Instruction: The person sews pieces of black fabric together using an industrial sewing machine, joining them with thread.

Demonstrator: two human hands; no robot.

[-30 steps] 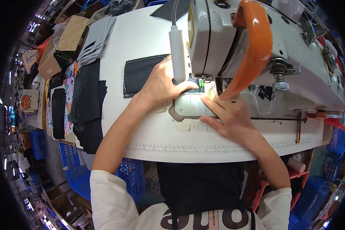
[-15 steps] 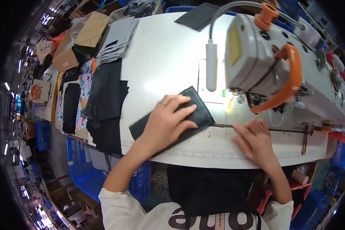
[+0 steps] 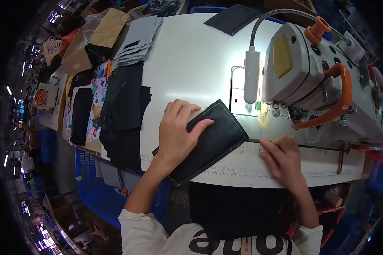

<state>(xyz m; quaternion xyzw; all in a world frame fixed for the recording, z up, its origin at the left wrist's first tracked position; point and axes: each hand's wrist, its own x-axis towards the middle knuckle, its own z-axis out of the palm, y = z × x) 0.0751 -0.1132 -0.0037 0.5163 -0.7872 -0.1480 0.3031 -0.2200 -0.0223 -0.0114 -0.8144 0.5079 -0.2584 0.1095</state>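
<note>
Black pale-stitched panel (image 3: 212,140) tilted, overhanging table (image 3: 191,59); left hand (image 3: 176,131) flat atop, right hand (image 3: 283,159) beside, grips released.

Heavy fisheye: the white table (image 3: 191,55) bows at its front edge and all four corners go to black vignette. The gooseneck lamp (image 3: 251,74) throws a hot patch beneath it, glare blowing out the tabletop beside the sewing machine (image 3: 310,72). Room at the left is dim, ceiling lights (image 3: 8,90) smeared to small streaks. The black fabric piece (image 3: 215,138) reads near-flat dark, pale edge stitching only. Centre sharp, rim soft.
</note>
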